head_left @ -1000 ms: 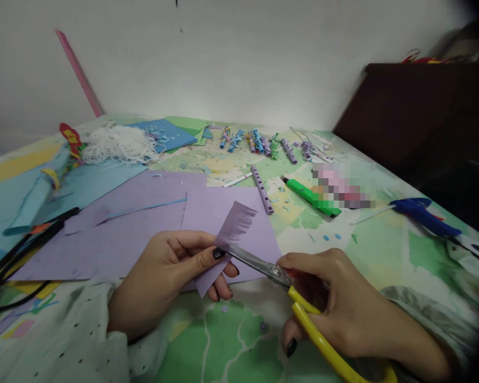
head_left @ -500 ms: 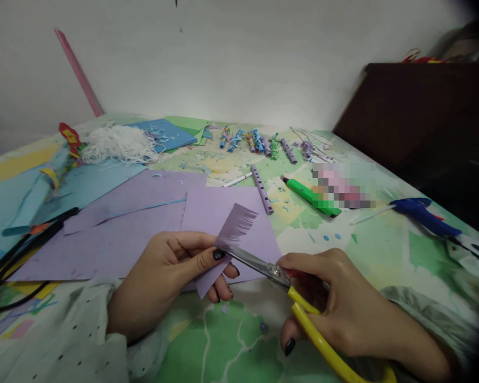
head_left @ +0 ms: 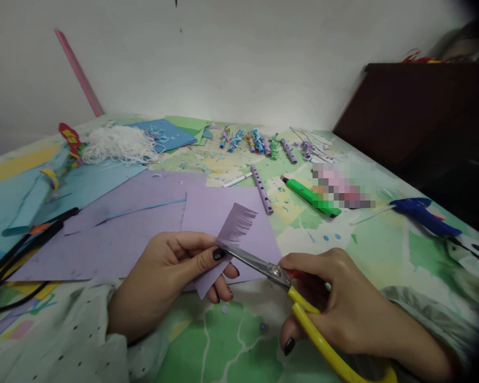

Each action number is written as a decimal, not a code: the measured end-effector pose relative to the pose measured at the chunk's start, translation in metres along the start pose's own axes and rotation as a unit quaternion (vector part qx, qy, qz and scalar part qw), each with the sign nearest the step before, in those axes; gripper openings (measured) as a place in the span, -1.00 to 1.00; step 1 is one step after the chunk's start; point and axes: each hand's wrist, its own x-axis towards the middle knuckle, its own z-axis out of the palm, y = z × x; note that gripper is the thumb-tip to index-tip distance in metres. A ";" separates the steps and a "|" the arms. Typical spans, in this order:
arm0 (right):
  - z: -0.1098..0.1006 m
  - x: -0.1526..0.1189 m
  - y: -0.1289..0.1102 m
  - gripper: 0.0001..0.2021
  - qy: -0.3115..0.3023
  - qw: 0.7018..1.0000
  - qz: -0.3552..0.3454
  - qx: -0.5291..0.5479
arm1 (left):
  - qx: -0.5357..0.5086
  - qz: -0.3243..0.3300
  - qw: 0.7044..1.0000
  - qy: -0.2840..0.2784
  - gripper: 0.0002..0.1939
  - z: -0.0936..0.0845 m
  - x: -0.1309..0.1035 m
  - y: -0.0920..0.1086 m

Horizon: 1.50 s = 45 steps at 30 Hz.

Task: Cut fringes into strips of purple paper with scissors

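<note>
Between its thumb and fingers, my left hand (head_left: 183,271) pinches a strip of purple paper (head_left: 230,224). The strip's upper part has a fringe of fine cuts along its right edge; the lower part hangs uncut below my thumb. My right hand (head_left: 335,303) grips scissors (head_left: 277,272) by their yellow handles. Their blades lie across the strip, tips close to my left thumbnail, and look nearly closed. Behind the strip is a flat square of purple paper (head_left: 207,207), on top of a larger purple sheet (head_left: 115,244).
Beyond lie a dotted purple tube (head_left: 261,189), a green cutter (head_left: 311,197) and several small fringed rolls (head_left: 257,141). A blue glue gun (head_left: 425,215) rests at right. White string (head_left: 117,143) is heaped at back left, near a light blue paper roll (head_left: 34,199).
Almost nothing differs. The scissors and right hand have shifted very slightly; the left hand and purple strip stay in place.
</note>
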 end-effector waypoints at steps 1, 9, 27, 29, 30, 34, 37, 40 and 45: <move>0.000 0.000 0.001 -0.59 0.001 1.000 -0.002 -0.001 | 0.000 -0.001 1.000 0.000 -0.86 0.000 0.000 0.000; 0.001 0.000 0.004 -0.59 0.009 1.000 -0.008 -0.005 | 0.003 0.000 1.000 -0.002 -0.85 0.000 0.001 0.000; 0.002 0.000 0.002 -0.60 0.025 1.000 -0.012 0.001 | -0.008 0.000 1.000 0.002 -0.86 0.002 0.001 0.000; 0.002 0.000 0.002 -0.61 0.019 1.000 -0.009 0.006 | -0.006 0.001 1.000 0.000 -0.85 0.002 0.001 0.000; 0.002 0.000 0.002 -0.61 0.016 1.000 -0.009 0.006 | -0.003 -0.001 1.000 -0.002 -0.85 0.002 0.001 0.000; 0.002 0.000 0.002 -0.60 0.016 1.000 -0.004 0.005 | -0.003 -0.005 1.000 -0.007 -0.84 0.002 0.001 0.000; 0.001 0.000 0.001 -0.57 0.018 1.000 -0.006 -0.002 | -0.002 -0.008 1.000 -0.006 -0.83 0.003 0.002 0.001; 0.001 0.000 0.001 -0.57 0.011 1.000 -0.007 0.000 | 0.002 -0.007 1.000 -0.006 -0.82 0.003 0.002 0.002; 0.001 0.001 0.001 -0.60 0.015 1.000 -0.001 0.000 | -0.002 -0.008 1.000 -0.007 -0.83 0.002 0.002 0.001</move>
